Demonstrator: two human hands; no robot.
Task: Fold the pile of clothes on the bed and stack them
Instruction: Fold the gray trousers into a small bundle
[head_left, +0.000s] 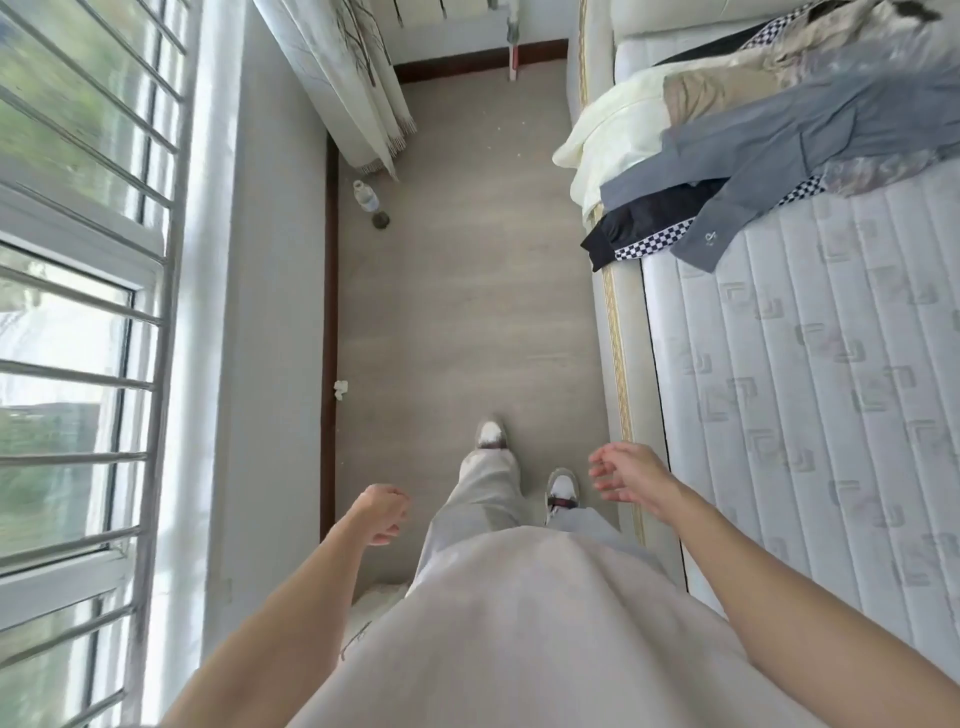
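Observation:
A loose pile of clothes lies at the far end of the bed (810, 395), upper right. On top is a grey shirt (779, 150) with a sleeve trailing toward me. Under it lie a cream garment (613, 135), a beige one (727, 88) and a black piece with checkered trim (644, 228) hanging over the bed's edge. My left hand (382, 512) hangs over the floor with loosely curled fingers, holding nothing. My right hand (626, 473) is beside the bed's near edge, fingers relaxed and empty. Both hands are far from the pile.
I stand in a narrow aisle of grey floor (467, 312) between the bed and a wall with a barred window (78, 312). A plastic bottle (366, 197) stands by the wall ahead, under a curtain (353, 88). The quilted mattress near me is bare.

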